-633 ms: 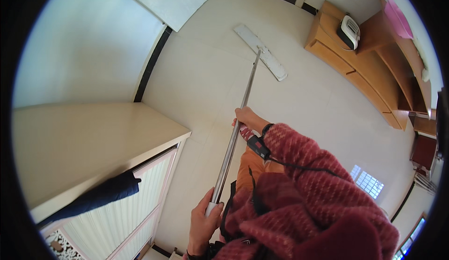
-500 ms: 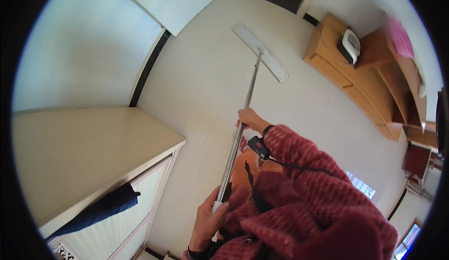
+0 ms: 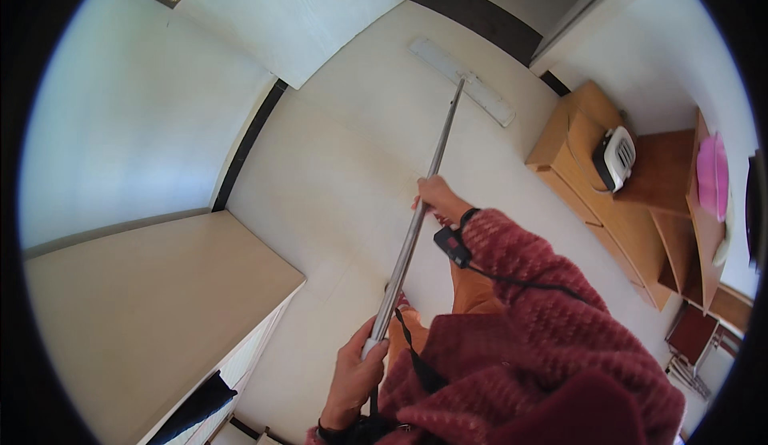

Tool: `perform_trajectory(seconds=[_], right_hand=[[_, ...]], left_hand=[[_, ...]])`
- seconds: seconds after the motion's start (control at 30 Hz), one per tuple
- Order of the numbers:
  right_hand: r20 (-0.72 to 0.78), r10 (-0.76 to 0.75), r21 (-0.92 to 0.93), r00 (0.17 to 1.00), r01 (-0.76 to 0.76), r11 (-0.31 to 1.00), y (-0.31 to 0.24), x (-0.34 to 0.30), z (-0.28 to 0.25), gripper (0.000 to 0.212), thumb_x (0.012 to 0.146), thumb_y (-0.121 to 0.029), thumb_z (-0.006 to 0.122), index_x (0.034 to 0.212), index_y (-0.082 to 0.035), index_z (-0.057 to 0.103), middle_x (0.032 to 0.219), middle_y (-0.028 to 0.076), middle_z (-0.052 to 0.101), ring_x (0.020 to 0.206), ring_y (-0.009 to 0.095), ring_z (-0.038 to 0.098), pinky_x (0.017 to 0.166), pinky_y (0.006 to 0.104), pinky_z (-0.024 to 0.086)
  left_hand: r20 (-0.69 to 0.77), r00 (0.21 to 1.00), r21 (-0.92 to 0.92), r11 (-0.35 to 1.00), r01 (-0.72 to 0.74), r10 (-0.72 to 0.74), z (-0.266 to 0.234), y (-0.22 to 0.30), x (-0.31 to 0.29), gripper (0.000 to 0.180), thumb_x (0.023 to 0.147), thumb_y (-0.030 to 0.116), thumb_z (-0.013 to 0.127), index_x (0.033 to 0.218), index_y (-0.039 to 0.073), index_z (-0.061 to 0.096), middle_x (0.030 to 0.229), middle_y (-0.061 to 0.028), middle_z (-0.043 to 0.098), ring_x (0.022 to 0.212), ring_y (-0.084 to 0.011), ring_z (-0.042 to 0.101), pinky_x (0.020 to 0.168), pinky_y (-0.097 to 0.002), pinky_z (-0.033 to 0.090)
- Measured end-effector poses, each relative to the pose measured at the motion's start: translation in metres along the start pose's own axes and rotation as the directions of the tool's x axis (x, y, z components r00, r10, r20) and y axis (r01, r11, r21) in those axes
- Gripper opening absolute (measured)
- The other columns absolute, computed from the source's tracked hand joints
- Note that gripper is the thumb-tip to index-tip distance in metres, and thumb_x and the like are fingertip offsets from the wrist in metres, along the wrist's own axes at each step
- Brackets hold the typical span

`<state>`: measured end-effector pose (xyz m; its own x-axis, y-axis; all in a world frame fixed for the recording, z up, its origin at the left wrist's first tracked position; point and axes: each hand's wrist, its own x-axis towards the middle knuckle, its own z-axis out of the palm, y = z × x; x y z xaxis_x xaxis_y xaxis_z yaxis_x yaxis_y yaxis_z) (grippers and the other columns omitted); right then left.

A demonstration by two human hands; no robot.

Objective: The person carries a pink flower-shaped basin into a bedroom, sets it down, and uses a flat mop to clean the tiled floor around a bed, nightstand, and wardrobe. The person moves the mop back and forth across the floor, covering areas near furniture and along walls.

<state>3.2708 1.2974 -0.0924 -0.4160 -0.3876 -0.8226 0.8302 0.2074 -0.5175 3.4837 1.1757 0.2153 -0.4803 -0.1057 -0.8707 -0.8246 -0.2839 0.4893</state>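
A flat mop with a long metal pole (image 3: 418,225) slants away from me, its wide whitish head (image 3: 486,99) lying on the pale floor near the doorway. My left hand (image 3: 356,373) is wrapped round the white grip at the near end of the pole. Further up, about midway along the pole, my right hand (image 3: 437,195) is closed on it, with its fingertips partly hidden behind the pole. A small black device on a cord (image 3: 452,247) hangs by my right wrist.
At left stands a cabinet with a beige top (image 3: 160,301), a dark cloth (image 3: 196,409) hanging at its front. A wooden shelf unit (image 3: 592,205) on the right bears a black-and-white appliance (image 3: 616,159) and a pink basin (image 3: 712,177). A dark threshold strip (image 3: 476,17) crosses the doorway ahead.
The mop head has moved further ahead and slightly right, toward the doorway. Both hands keep their hold on the pole, and my view has shifted with the cabinet and shelf unit lower in it.
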Motion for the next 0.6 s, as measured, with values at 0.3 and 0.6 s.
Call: perform_trajectory(seconds=[0.3, 0.6], right_hand=[[-0.028, 0.084, 0.035, 0.996, -0.083, 0.996, -0.080, 0.002, -0.070, 0.027, 0.087, -0.020, 0.042, 0.090, 0.007, 0.043, 0.062, 0.013, 0.051, 0.054, 0.025, 0.058, 0.047, 0.0376, 0.050], [0.070, 0.083, -0.095, 0.994, -0.076, 0.993, -0.033, -0.011, -0.036, 0.021, 0.090, -0.027, 0.045, 0.084, -0.007, 0.045, 0.069, 0.008, 0.050, 0.064, 0.023, 0.056, 0.058, 0.0414, 0.050]], left_hand=[[-0.036, 0.996, 0.022, 0.996, 0.084, -0.083, 0.073, 0.045, 0.037, 0.043, 0.085, 0.012, 0.053, 0.125, -0.001, 0.044, 0.077, -0.0007, 0.053, 0.066, -0.0059, 0.047, 0.059, -0.0207, 0.040], [-0.251, 0.881, 0.163, 0.914, -0.370, 0.402, 0.042, -0.015, -0.008, 0.039, 0.084, 0.015, 0.053, 0.120, 0.001, 0.048, 0.086, -0.0126, 0.062, 0.077, -0.0138, 0.058, 0.068, -0.0284, 0.046]])
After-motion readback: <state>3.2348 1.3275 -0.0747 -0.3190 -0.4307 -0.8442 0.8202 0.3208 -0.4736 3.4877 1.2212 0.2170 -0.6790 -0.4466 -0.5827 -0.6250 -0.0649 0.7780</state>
